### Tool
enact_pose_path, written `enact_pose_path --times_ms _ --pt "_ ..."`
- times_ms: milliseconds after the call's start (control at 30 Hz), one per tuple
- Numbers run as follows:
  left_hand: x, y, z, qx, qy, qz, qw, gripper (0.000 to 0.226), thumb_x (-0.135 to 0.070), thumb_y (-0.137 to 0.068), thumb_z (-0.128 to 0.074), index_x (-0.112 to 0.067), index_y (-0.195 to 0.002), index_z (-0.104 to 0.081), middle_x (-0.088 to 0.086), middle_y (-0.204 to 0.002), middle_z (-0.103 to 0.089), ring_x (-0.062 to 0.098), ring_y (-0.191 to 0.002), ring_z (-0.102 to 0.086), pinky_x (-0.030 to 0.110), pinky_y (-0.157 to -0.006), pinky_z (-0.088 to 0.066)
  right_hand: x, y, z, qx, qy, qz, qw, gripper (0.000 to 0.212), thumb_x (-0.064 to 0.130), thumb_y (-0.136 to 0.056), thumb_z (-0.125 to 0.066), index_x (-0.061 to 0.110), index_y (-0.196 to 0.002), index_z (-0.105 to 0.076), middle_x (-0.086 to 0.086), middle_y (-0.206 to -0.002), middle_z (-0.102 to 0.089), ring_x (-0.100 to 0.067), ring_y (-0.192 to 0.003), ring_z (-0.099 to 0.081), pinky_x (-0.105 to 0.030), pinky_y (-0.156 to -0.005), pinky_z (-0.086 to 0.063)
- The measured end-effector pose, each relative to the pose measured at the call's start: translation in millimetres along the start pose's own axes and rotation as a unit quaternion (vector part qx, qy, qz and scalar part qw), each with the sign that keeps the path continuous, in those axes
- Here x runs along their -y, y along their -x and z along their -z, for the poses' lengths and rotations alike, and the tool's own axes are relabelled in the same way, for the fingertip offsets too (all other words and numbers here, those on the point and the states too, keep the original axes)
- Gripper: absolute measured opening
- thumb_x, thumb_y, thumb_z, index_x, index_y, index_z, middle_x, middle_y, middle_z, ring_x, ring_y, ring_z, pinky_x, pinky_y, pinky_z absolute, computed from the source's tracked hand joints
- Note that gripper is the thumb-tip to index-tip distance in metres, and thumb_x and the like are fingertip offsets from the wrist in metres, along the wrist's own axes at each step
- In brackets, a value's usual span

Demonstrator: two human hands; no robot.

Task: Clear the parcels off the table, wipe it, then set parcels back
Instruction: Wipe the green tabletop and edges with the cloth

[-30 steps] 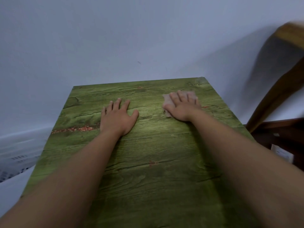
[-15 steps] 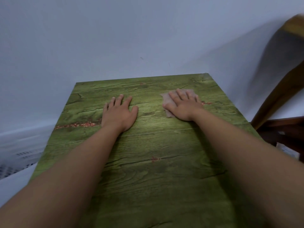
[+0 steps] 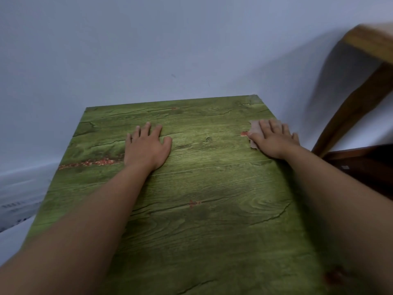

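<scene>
A green wood-grain table (image 3: 202, 188) fills the middle of the view, with no parcels on it. My left hand (image 3: 146, 146) lies flat on the tabletop, palm down, fingers slightly apart, holding nothing. My right hand (image 3: 274, 139) presses flat on a small pinkish cloth (image 3: 255, 129) near the table's far right edge. Only the cloth's left and far parts show from under the fingers.
A pale wall (image 3: 148, 50) runs right behind the table's far edge. A brown wooden chair frame (image 3: 357, 86) and a dark wooden surface (image 3: 361, 165) stand close on the right. Pale floor with a blurred patterned strip (image 3: 19, 201) lies to the left.
My right hand has slid the cloth to the right, from the table's middle-right out to its right edge. The left hand has stayed flat in about the same spot.
</scene>
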State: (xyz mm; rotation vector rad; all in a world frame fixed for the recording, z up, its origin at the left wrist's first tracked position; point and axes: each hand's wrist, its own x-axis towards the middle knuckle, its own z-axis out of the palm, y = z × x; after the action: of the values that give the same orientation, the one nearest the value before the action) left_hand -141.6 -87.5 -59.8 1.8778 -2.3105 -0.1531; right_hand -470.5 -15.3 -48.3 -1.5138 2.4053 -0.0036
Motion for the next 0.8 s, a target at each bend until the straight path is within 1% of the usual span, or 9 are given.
enact_pose_path --times_ms 100,333,433,500,567,633,700,767,800 --pt "-1 2 1 -0.003 0.005 -0.002 1.000 0.062 -0.052 -0.097 -0.020 -0.028 -0.154 -0.023 0.006 -0.163 -0.017 0.029 -0.150 -0.011 0.050 -0.121 -0.009 31 6 -6 0.007 0.010 0.028 1.000 0.077 0.075 -0.091 -0.015 0.039 -0.155 0.008 0.005 -0.163 0.018 -0.029 -0.150 0.016 -0.053 -0.119 0.011" --pt "1 2 2 -0.010 0.032 -0.008 0.999 0.054 -0.038 -0.100 -0.024 -0.027 -0.153 -0.027 0.006 -0.162 -0.020 0.028 -0.149 -0.014 0.049 -0.121 -0.008 131 30 -28 0.010 0.043 0.164 0.985 0.079 0.077 -0.090 -0.012 0.037 -0.156 0.008 0.003 -0.163 0.018 -0.033 -0.149 0.016 -0.054 -0.117 0.013" --pt "4 2 2 -0.022 0.048 -0.008 0.999 0.051 -0.032 -0.100 -0.027 -0.024 -0.150 -0.033 0.006 -0.160 -0.026 0.028 -0.148 -0.018 0.048 -0.121 -0.012 144 42 -36 0.015 0.042 0.193 0.980 0.079 0.078 -0.090 -0.013 0.038 -0.156 0.006 0.006 -0.163 0.018 -0.029 -0.150 0.018 -0.052 -0.118 0.014" --pt "7 1 1 -0.047 0.064 -0.019 0.997 0.048 -0.028 -0.099 -0.031 -0.019 -0.145 -0.042 0.008 -0.154 -0.037 0.029 -0.143 -0.029 0.048 -0.119 -0.020 136 44 -34 0.024 0.042 0.203 0.978 0.078 0.078 -0.090 -0.014 0.040 -0.155 0.006 0.008 -0.163 0.018 -0.025 -0.150 0.018 -0.050 -0.118 0.014" --pt "9 2 1 -0.086 0.086 -0.031 0.992 0.043 -0.023 -0.097 -0.036 -0.012 -0.134 -0.054 0.012 -0.139 -0.054 0.030 -0.129 -0.046 0.046 -0.110 -0.035 121 43 -30 0.023 0.043 0.200 0.979 0.078 0.079 -0.090 -0.013 0.041 -0.155 0.006 0.009 -0.163 0.018 -0.024 -0.150 0.016 -0.050 -0.119 0.012" --pt "10 2 2 -0.126 0.100 -0.030 0.987 0.035 -0.021 -0.095 -0.039 -0.008 -0.116 -0.064 0.012 -0.116 -0.064 0.029 -0.106 -0.057 0.040 -0.090 -0.046 97 38 -25 0.014 0.043 0.179 0.983 0.077 0.079 -0.089 -0.010 0.041 -0.155 0.007 0.008 -0.163 0.017 -0.025 -0.150 0.014 -0.050 -0.118 0.011" --pt "7 3 3 -0.158 0.096 -0.026 0.982 0.027 -0.020 -0.092 -0.040 -0.008 -0.094 -0.065 0.010 -0.093 -0.064 0.027 -0.086 -0.057 0.035 -0.070 -0.042 65 33 -19 0.007 0.045 0.142 0.989 0.077 0.078 -0.089 -0.008 0.041 -0.155 0.008 0.007 -0.163 0.017 -0.026 -0.151 0.013 -0.051 -0.118 0.009" --pt "4 6 4 -0.180 0.069 -0.021 0.981 0.024 -0.020 -0.091 -0.041 -0.009 -0.081 -0.061 0.006 -0.080 -0.059 0.026 -0.074 -0.054 0.032 -0.061 -0.038 30 31 -13 0.008 0.038 0.102 0.994 0.077 0.079 -0.089 -0.009 0.042 -0.155 0.008 0.007 -0.164 0.016 -0.026 -0.151 0.014 -0.052 -0.119 0.008" --pt "3 8 5 -0.187 0.054 -0.020 0.981 0.025 -0.020 -0.091 -0.041 -0.009 -0.077 -0.059 0.006 -0.075 -0.058 0.026 -0.069 -0.054 0.033 -0.058 -0.040 16 32 -12 0.008 0.033 0.084 0.996 0.077 0.079 -0.089 -0.010 0.042 -0.155 0.008 0.006 -0.164 0.015 -0.026 -0.151 0.014 -0.052 -0.119 0.008"
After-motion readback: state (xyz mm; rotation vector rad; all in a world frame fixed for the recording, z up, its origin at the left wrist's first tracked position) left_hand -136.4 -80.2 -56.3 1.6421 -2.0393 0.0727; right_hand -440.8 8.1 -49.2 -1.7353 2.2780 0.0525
